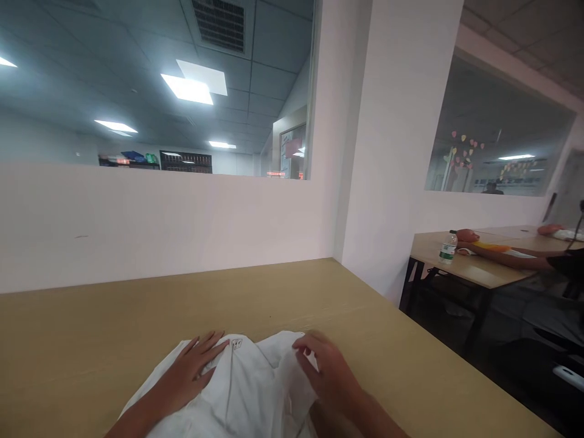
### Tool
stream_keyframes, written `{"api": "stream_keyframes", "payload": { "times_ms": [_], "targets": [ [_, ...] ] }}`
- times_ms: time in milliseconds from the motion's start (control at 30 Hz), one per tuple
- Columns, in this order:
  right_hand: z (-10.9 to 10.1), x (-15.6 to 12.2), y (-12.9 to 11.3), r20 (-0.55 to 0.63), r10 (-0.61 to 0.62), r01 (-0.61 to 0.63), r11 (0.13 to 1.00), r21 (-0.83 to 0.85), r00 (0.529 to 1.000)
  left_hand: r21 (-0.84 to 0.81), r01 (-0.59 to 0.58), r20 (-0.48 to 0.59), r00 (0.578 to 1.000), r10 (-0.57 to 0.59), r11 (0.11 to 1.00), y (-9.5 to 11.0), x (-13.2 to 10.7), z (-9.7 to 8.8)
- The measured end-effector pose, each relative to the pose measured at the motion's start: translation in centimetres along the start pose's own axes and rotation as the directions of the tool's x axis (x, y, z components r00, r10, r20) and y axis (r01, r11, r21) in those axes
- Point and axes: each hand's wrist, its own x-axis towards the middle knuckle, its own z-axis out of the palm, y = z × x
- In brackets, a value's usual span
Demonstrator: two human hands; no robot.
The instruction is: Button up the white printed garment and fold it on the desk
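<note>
The cloth (249,380) lay rumpled on the table (283,298), at the bottom middle of the head view, with a small dark mark (236,344) near its far edge. Both hands were at it, one on each side, with the forearms coming up from the lower corners of the cloth and slanting inward.

The left hand (198,364) rested palm down on the left part, fairly flat, its fingers stretched forward and slightly spread, the fingertips reaching toward the mark. The thumb stood apart from the fingers, pointing inward over the white folds. This hand was wide and gripped nothing.

The right hand (326,365) was at the far right edge of the cloth, its back arched and turned outward, the fingers bent toward the left. Thumb and forefinger curved toward each other with a narrow gap between them; whether they had fabric caught between their tips, I could not tell.

Beyond the right side of the table, a bottle (448,249) stood on another desk (486,277), near a person's outstretched arm (515,258).
</note>
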Motion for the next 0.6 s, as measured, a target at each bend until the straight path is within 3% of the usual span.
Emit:
{"api": "stream_keyframes", "payload": {
  "times_ms": [133,233,300,400,500,567,600],
  "targets": [
    [-0.6,1.0,3.2,0.020,0.174,-0.168,0.969,-0.180,0.984,-0.002,-0.019,-0.028,0.999,0.018,1.000,-0.4,-0.3,0.3],
    [-2.2,1.1,2.7,0.095,0.221,-0.192,0.951,-0.244,0.971,0.024,-0.043,-0.092,0.995,0.045,0.999,0.7,-0.3,-1.0],
    [-3.3,0.8,1.7,0.229,0.180,-0.139,0.973,-0.184,0.957,0.037,-0.072,-0.170,0.982,0.077,0.997,2.8,-0.1,-2.7],
    [-4.1,-0.2,0.5,0.432,0.146,-0.099,0.987,-0.130,0.890,0.001,-0.043,-0.275,0.961,0.042,0.999,7.8,-0.1,-5.2],
    [-3.5,-0.9,0.7,0.443,0.166,-0.079,0.975,-0.208,0.881,-0.045,-0.129,-0.177,0.977,0.119,0.991,12.4,-1.3,-6.0],
    [-3.0,-0.9,1.1,0.403,0.124,-0.034,0.974,-0.222,0.907,-0.028,-0.243,-0.072,0.968,0.241,0.970,13.6,-2.9,-5.2],
    [-3.0,-0.7,1.3,0.383,0.087,-0.006,0.978,-0.208,0.919,-0.001,-0.291,-0.070,0.954,0.290,0.957,13.5,-3.9,-4.6]
  ]
}}
